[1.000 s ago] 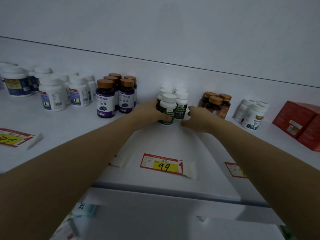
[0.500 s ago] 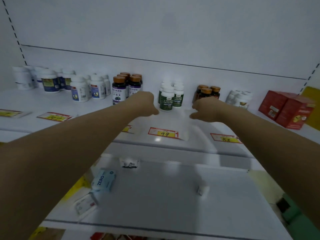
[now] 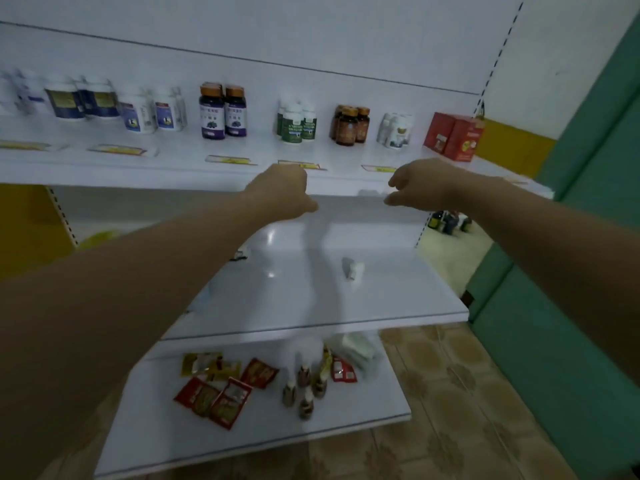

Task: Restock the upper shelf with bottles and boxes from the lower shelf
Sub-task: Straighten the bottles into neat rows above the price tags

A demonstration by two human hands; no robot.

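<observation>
While both bare arms reach forward, the upper shelf (image 3: 180, 174) carries, from left to right, white bottles (image 3: 138, 110), purple-labelled bottles (image 3: 223, 112), green-labelled bottles (image 3: 296, 124), brown bottles (image 3: 349, 124) and red boxes (image 3: 453, 136). Below its front edge, the left hand (image 3: 280, 192) is loosely curled and empty; the right hand (image 3: 420, 185) has its fingers (image 3: 393, 202) partly open, holding nothing. Red packets (image 3: 214, 400) and small bottles (image 3: 304, 389) lie on the lowest shelf (image 3: 145, 438)
</observation>
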